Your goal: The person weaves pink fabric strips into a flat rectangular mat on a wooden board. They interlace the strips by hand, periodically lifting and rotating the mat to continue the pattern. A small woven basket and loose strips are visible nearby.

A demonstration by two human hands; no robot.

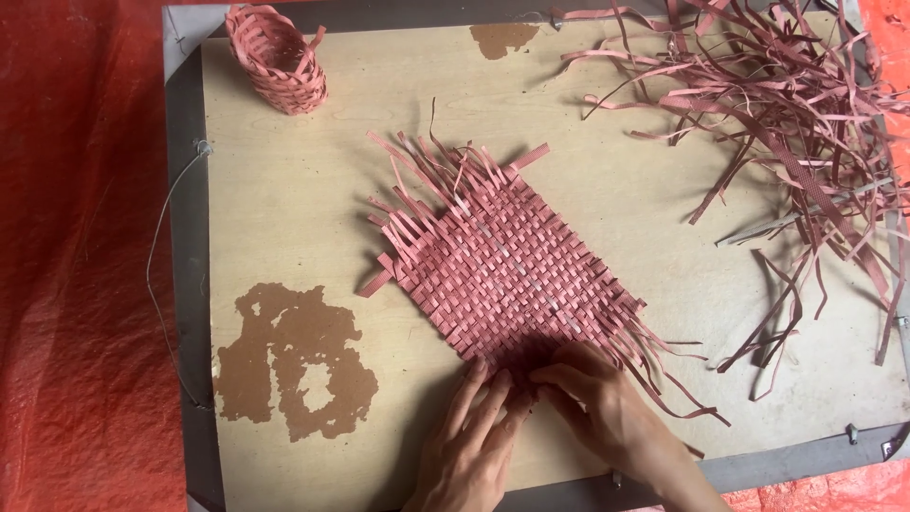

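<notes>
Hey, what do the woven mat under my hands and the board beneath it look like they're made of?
Woven mat: flat pinkish-red strips, matte and faintly ribbed, likely plastic strapping or stiff paper band; loose ends fray out at the edges. Board: pale plywood, unfinished, with patches where the top veneer has peeled to a darker brown layer. Both hands, left hand and right hand, press the mat's near edge.

Under your hands the woven mat (498,270) is dusty pink-red, its strips crossing in a tight checkered basket weave. The small woven basket (280,59) and the heap of loose strips (787,114) share that same pink-red. Your worktop (616,199) is pale tan with darker brown worn patches and a grey rim; the sheet (81,284) around it is bright orange-red.
</notes>
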